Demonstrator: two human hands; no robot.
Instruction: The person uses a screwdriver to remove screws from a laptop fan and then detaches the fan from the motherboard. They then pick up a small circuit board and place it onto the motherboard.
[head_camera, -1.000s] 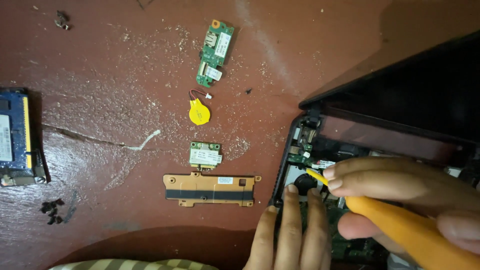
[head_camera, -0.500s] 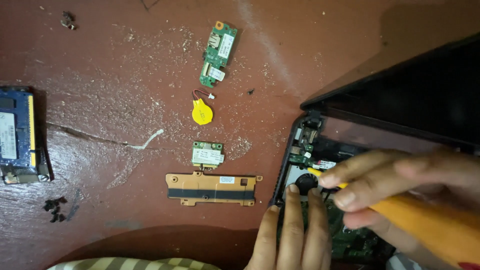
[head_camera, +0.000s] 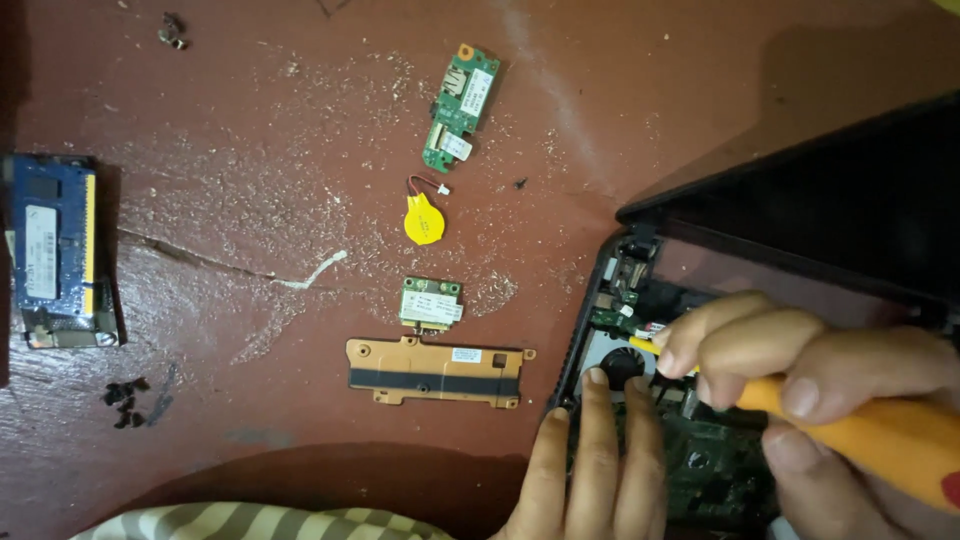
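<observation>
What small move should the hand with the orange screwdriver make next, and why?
Probably press the orange screwdriver tip straight down and turn: the right hand holds it beside the fan, while the left hand steadies the opened laptop.

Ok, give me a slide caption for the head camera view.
Right hand works an orange-handled screwdriver into an opened laptop; left hand steadies it, removed boards alongside.

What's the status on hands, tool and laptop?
Right hand grips orange screwdriver, tip by the fan. Left hand flat on opened laptop. Removed boards lie apart on the red floor; nothing blocking.
</observation>
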